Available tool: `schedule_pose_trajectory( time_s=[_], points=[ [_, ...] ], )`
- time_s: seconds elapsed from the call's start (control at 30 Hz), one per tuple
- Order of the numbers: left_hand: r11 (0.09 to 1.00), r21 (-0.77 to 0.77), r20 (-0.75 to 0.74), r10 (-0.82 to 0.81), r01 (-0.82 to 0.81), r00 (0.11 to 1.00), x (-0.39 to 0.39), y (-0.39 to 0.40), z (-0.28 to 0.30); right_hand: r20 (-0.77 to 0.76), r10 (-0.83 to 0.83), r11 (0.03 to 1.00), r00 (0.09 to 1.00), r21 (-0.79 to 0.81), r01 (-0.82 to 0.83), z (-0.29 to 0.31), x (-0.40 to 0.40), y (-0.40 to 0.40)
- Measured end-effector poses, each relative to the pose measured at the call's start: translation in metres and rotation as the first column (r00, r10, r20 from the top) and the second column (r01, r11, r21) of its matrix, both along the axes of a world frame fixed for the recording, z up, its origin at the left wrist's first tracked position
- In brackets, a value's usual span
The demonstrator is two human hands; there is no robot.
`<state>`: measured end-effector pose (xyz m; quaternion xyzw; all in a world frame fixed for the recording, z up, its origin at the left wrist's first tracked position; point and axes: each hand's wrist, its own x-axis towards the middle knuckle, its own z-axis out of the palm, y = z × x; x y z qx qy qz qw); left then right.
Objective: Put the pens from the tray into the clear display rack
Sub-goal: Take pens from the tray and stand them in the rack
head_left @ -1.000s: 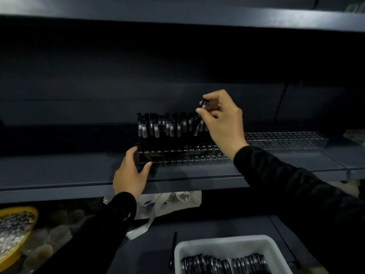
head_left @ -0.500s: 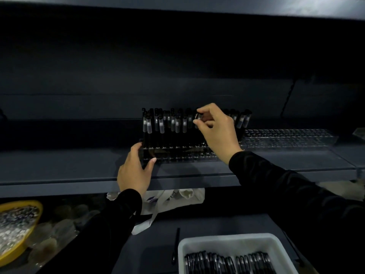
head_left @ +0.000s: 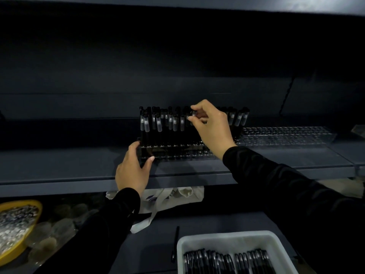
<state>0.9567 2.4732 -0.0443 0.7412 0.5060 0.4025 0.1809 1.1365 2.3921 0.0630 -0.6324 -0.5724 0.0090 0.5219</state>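
Here the right hand [head_left: 212, 125] pinches a racked pen's [head_left: 194, 115] top.

- white tray [head_left: 233, 237]: bottom edge of frame cuts it off, near half unseen; pens in tray [head_left: 227, 261] cropped too, count unclear
- right hand [head_left: 212, 125] hides the middle of the clear display rack [head_left: 177, 153] and the pens there
- pen [head_left: 193, 115] in its fingertips: only cap end shows
- yellow bowl [head_left: 29, 230]: cut by left edge, contents blurred
- shelf back: too dark to read
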Motion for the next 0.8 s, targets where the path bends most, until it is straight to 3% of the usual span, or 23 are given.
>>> schedule_pose_trajectory(
  time_s=[0.8],
  points=[
    [1.000,0.021,-0.015,0.013,-0.012,1.000,0.0013,-0.0015,-0.0005,0.121,-0.151,0.987,0.981,0.076,0.142,-0.0072,-0.0042,0.0096]
  ],
)
